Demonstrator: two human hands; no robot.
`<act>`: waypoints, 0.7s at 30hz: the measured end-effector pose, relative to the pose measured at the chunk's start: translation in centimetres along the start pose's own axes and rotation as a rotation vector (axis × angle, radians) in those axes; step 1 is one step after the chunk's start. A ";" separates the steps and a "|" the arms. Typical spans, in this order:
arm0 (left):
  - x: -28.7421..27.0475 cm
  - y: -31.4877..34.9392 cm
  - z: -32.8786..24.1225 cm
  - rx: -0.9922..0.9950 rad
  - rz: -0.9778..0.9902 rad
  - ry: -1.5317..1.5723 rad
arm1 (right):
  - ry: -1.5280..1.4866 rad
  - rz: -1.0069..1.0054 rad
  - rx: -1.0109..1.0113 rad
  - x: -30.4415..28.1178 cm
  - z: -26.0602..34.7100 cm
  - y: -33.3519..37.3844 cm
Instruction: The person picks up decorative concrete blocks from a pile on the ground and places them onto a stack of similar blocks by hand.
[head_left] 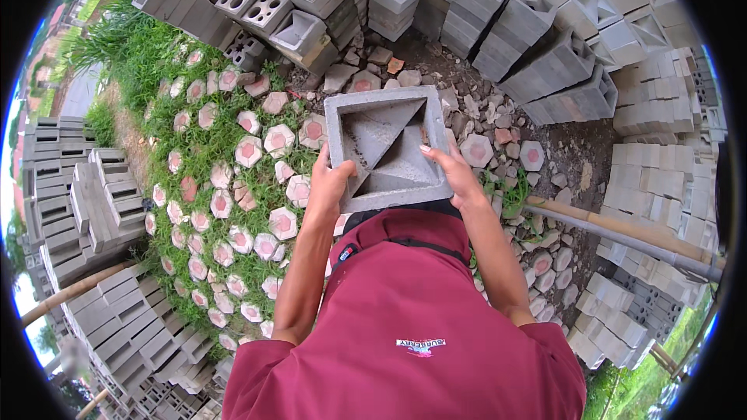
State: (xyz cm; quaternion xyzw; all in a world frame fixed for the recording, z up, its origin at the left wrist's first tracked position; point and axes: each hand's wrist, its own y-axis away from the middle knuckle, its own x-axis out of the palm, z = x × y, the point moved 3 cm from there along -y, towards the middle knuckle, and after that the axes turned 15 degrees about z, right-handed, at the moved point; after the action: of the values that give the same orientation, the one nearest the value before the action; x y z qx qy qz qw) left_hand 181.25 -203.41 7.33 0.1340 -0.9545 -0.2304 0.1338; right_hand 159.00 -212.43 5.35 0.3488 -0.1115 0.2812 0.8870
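A square grey concrete ventilation block, with a raised rim and slanting inner faces, is held up in front of my waist. My left hand grips its left side, the thumb lying over the rim and the fingers hidden behind. On the opposite side my right hand clasps the edge, its thumb hooked over the rim. Both hands are closed on the same block. Its open face is turned up toward me.
Stacks of grey hollow blocks curve round the far side and right. More stacked blocks stand at left. Hexagonal pavers lie in the grass, with rubble beside them. A bamboo pole crosses at right.
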 end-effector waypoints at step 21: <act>2.6 -51.3 -0.9 -0.125 0.115 -0.157 | 0.618 -0.170 0.063 -21.5 9.2 -42.3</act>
State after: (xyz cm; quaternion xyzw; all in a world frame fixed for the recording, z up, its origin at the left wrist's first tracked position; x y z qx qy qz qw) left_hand 189.06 -248.59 -15.82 0.0520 -0.9519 -0.2914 0.0796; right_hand 165.78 -253.04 -19.92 0.2824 0.2014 0.3021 0.8879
